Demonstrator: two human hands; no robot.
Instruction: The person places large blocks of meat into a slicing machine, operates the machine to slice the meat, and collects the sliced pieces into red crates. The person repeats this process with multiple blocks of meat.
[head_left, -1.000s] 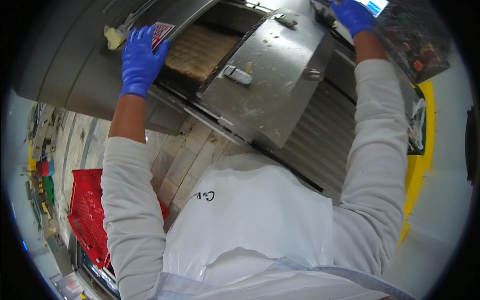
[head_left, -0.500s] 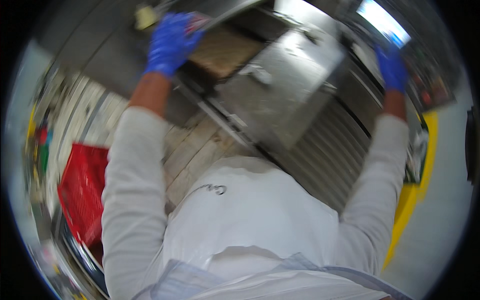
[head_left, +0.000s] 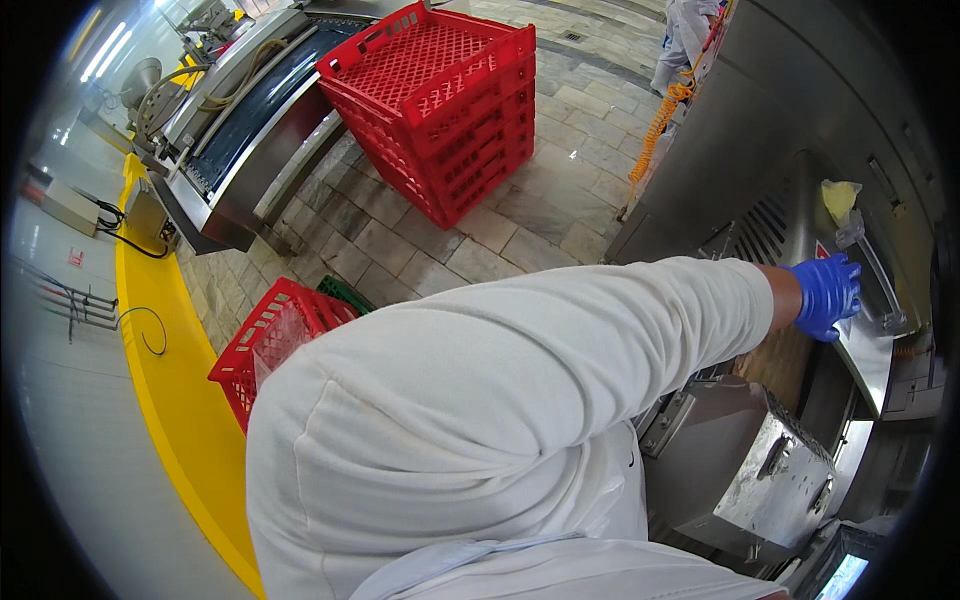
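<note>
My left arm, in a white sleeve, stretches right across the view to a stainless steel machine. The blue-gloved left hand (head_left: 826, 296) has its fingers curled at the edge of a steel cover (head_left: 868, 362). Just past the fingers, a metal bar handle (head_left: 880, 270) runs along the machine, with a pale yellow lump (head_left: 840, 200) in clear wrapping near its end. Below the hand lies a brown board-like surface (head_left: 778, 360), beside a steel housing (head_left: 745, 460) with small handles. My right hand is out of view.
Stacked red crates (head_left: 440, 120) stand on the tiled floor, near a conveyor with a dark blue belt (head_left: 270, 105). Another red crate (head_left: 270, 340) sits beside my left shoulder. An orange coiled hose (head_left: 660, 130) hangs by the machine; a person in white (head_left: 685, 45) stands beyond. A yellow kerb (head_left: 170, 400) edges the wall.
My view has swung left, bringing the crates, conveyor and wall in. My left hand stays at the machine, now at the right of the picture; my right hand has left the view.
</note>
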